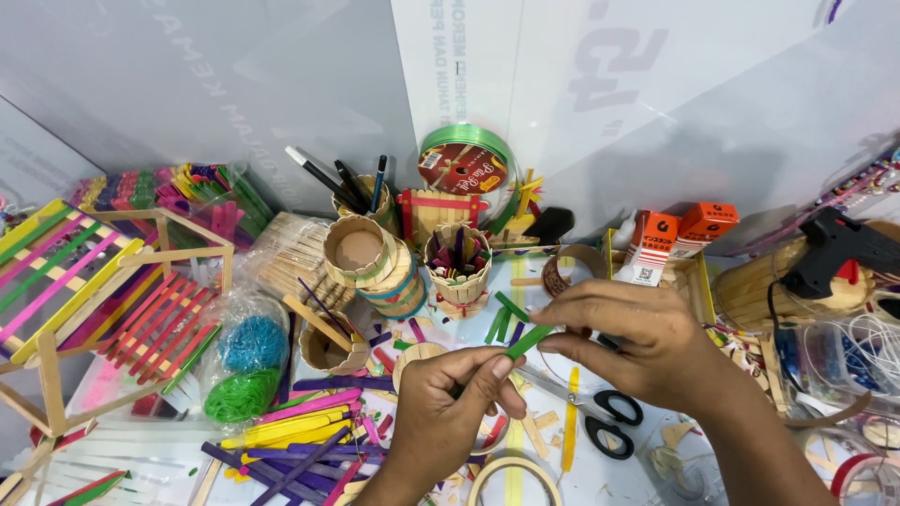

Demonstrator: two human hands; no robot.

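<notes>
Green craft stick (pixel 527 341) between left hand (pixel 450 398) and right hand (pixel 637 342) grips.

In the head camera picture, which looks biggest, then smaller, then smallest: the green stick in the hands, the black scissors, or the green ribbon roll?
1. Green ribbon roll
2. Black scissors
3. Green stick

The roll and scissors look close in size, so that order is unsure.

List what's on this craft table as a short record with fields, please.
Left hand: pinches lower end of green craft stick
Right hand: pinches its upper end
Under hands: black-handled scissors
Behind: stick-clad cups, green ribbon spool
Left: coloured-stick frame
Right: black glue gun
</notes>
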